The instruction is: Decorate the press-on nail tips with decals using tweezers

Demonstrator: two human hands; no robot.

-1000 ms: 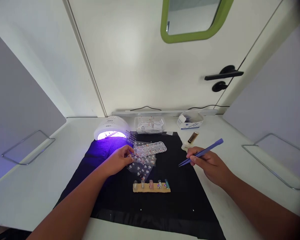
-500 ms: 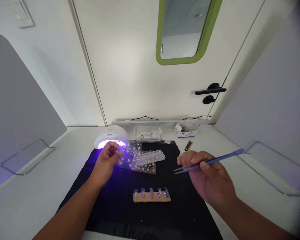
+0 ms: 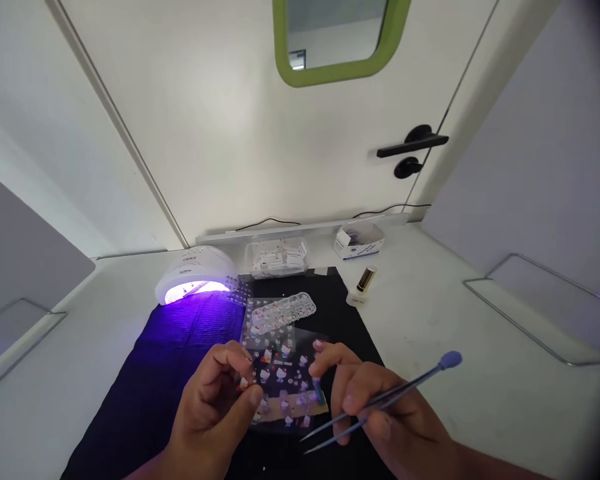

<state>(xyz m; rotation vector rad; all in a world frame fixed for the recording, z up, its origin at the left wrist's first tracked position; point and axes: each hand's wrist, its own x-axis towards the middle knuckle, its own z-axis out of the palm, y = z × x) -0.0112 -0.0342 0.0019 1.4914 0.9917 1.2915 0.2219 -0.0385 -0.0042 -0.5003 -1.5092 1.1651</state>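
Your left hand (image 3: 215,410) pinches the left edge of a clear sticker sheet (image 3: 281,375), holding it over the tan strip (image 3: 300,408) with its row of nail tips, which shows through. Your right hand (image 3: 385,407) grips the blue tweezers (image 3: 423,378), their tips apart; its index finger is at the sheet's right side, though whether it touches you cannot tell. Beyond, the lamp (image 3: 196,265) glows violet onto the black mat (image 3: 180,357).
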